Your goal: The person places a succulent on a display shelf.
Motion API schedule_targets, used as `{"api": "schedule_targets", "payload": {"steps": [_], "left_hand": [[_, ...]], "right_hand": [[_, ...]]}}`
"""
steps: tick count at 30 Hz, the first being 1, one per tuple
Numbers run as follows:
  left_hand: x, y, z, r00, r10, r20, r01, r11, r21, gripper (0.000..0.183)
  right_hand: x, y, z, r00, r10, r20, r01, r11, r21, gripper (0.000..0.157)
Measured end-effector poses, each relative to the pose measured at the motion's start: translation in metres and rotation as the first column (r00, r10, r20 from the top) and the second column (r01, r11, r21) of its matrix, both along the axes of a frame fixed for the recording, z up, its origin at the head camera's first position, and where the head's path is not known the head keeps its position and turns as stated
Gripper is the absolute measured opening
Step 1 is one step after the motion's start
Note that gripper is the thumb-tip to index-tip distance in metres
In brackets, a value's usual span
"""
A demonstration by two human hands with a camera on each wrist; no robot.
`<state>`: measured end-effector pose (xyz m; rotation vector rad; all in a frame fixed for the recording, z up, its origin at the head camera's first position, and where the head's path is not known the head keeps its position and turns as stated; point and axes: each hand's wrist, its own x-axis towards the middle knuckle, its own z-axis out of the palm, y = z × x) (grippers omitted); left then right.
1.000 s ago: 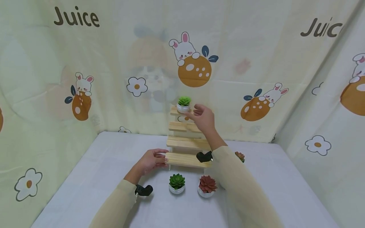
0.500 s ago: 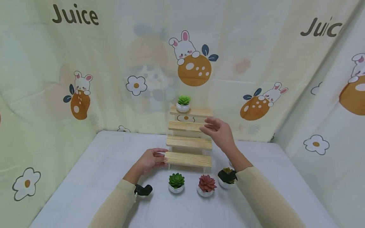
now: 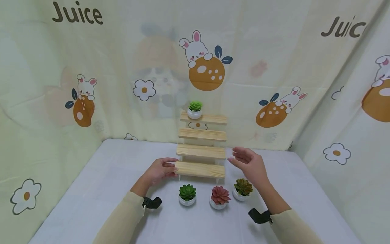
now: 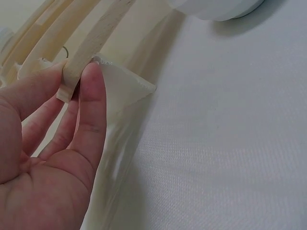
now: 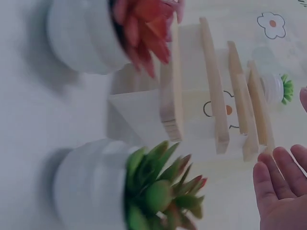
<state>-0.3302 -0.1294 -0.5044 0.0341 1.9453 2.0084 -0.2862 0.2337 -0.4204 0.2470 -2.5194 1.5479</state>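
Note:
A tiered wooden shelf stand [image 3: 201, 151] with clear supports stands at the back of the table. My left hand [image 3: 160, 171] pinches the left end of its lowest board [image 4: 81, 72] between thumb and fingers. On the left of the top board sits a light green succulent [image 3: 195, 109] in a white pot. My right hand [image 3: 250, 166] hovers right of the stand, fingers relaxed, holding nothing. Before the stand are a dark green succulent [image 3: 187, 195], a red succulent [image 3: 219, 197] and a brownish-green succulent [image 3: 242, 189], each in a white pot; the last is nearest my right hand.
A white cloth [image 3: 122, 162] covers the table. Behind it hangs a cream curtain [image 3: 122, 112] printed with rabbits, fruit and flowers, close to the stand's back. Another curtain [image 3: 338, 183] hangs along the right side.
My right hand has moved away from the light green succulent on the top board, down and to the right, uncovering the brownish-green succulent. The left hand keeps its hold on the lowest board.

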Motion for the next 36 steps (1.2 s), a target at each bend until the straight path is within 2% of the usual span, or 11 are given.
{"api": "schedule_targets", "payload": {"steps": [8, 14, 19, 24, 30, 36], "left_hand": [[0.001, 0.0, 0.003, 1.0, 0.002, 0.005, -0.002, 1.0, -0.017, 0.05], [0.002, 0.001, 0.007, 1.0, 0.012, 0.016, -0.012, 1.0, -0.021, 0.05], [0.002, 0.001, 0.005, 1.0, 0.016, 0.02, -0.016, 1.0, -0.017, 0.048], [0.002, 0.001, 0.004, 1.0, 0.008, 0.013, -0.008, 1.0, -0.005, 0.049], [0.001, 0.001, 0.002, 1.0, 0.009, 0.009, -0.009, 1.0, -0.002, 0.049], [0.002, 0.001, 0.002, 1.0, 0.011, 0.008, -0.012, 1.0, 0.011, 0.049]], "right_hand": [[0.031, 0.017, -0.024, 1.0, -0.025, 0.005, 0.024, 0.994, 0.106, 0.06], [0.046, 0.023, -0.043, 0.999, -0.054, 0.009, 0.052, 0.989, 0.139, 0.065], [0.051, 0.029, -0.056, 0.997, -0.053, 0.057, 0.044, 0.988, 0.148, 0.072], [0.053, 0.031, -0.066, 0.988, -0.047, 0.144, 0.025, 0.989, 0.148, 0.085], [0.054, 0.032, -0.071, 0.975, -0.062, 0.213, 0.033, 0.99, 0.137, 0.094], [0.054, 0.034, -0.073, 0.963, -0.072, 0.259, 0.039, 0.991, 0.13, 0.095]]}}
